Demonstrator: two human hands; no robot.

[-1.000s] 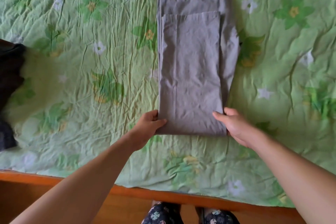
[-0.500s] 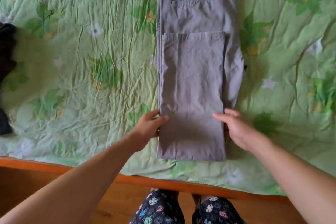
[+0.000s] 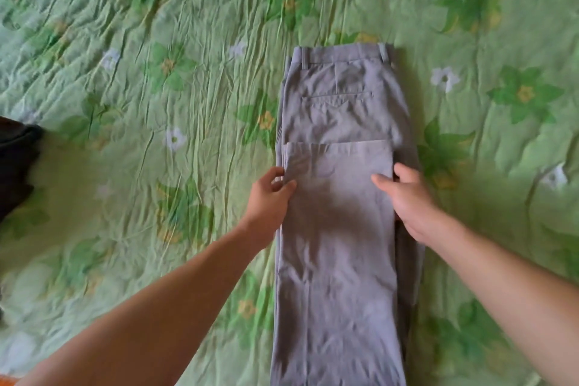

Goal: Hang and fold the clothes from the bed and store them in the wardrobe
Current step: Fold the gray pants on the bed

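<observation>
Both left hand (image 3: 271,197) and right hand (image 3: 410,199) pinch trousers (image 3: 338,276).

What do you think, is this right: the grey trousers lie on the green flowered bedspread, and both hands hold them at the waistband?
Not quite. The head view shows the grey trousers on the green flowered bedspread, but the left hand and the right hand hold them not at the waistband but lower, at the two side edges of the folded-up leg.
</observation>
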